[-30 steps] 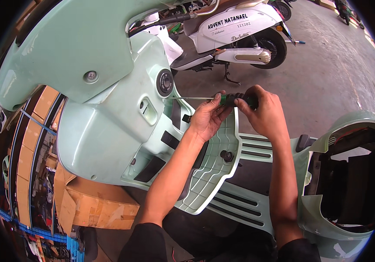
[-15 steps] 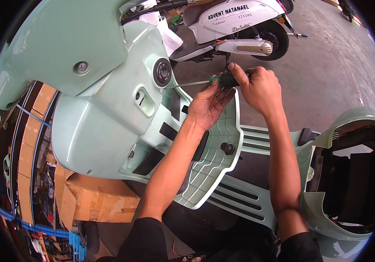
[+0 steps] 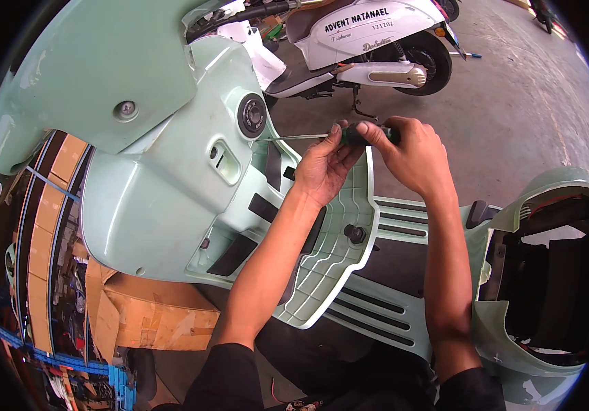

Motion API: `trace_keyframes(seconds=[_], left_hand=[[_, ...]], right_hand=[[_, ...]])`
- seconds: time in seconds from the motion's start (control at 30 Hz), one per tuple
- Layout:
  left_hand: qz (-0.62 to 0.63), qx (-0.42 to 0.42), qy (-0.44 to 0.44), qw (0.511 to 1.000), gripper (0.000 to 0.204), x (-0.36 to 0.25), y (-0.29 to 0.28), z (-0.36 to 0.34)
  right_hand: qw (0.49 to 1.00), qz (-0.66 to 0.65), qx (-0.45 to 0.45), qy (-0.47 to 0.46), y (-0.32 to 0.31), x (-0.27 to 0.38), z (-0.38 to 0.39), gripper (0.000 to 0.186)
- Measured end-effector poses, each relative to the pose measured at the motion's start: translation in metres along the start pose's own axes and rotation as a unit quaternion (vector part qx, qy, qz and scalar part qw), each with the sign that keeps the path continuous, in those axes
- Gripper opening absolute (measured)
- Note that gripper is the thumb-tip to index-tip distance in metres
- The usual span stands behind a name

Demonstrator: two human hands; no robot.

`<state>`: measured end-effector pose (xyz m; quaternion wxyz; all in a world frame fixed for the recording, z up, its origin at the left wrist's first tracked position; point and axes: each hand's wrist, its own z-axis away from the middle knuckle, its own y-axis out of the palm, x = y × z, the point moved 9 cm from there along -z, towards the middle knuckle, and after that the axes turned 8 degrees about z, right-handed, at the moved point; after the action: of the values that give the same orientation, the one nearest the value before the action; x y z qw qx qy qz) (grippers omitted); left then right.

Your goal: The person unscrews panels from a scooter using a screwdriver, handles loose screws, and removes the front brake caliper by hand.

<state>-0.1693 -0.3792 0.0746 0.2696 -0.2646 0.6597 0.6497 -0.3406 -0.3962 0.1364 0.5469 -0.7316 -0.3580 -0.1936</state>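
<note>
My right hand (image 3: pixel 416 156) wraps the rear of the green-and-black screwdriver (image 3: pixel 353 135), upper centre of the frame; my left hand (image 3: pixel 323 170) pinches its front. Its shaft (image 3: pixel 298 138) points left, toward the mint-green scooter panel (image 3: pixel 164 188).

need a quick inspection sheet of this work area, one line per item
surface: grey concrete floor, scuffed in places
job's things: screwdriver with green and black handle, shaft pointing left toward the green front panel, below the round black lock; whether the tip touches is unclear
clutter: open cardboard box at the left; ribbed green panel below the hands
hands: left hand has its fingers around the screwdriver's front end; right hand grips its handle
cables: thin red strand near the lower edge, possibly a wire
surroundings: white scooter parked behind; blue-framed shelf at the left
</note>
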Motion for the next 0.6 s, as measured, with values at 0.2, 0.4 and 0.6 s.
trace_keyframes(seconds=[0.2,0.4,0.6], left_hand=[[0.008,0.011,-0.021,1.0,0.026,0.006,0.006,-0.004],[-0.007,-0.019,0.019,1.0,0.024,-0.006,-0.004,0.0],[0.012,0.02,-0.041,0.999,0.028,0.006,0.007,-0.002]], right_hand=[[0.994,-0.037,-0.1,0.015,-0.002,-0.002,-0.005,0.067],[0.994,-0.05,-0.053,-0.083,-0.016,0.015,0.007,0.069],[0.997,0.008,-0.015,0.075,-0.002,0.0,-0.003,0.064]])
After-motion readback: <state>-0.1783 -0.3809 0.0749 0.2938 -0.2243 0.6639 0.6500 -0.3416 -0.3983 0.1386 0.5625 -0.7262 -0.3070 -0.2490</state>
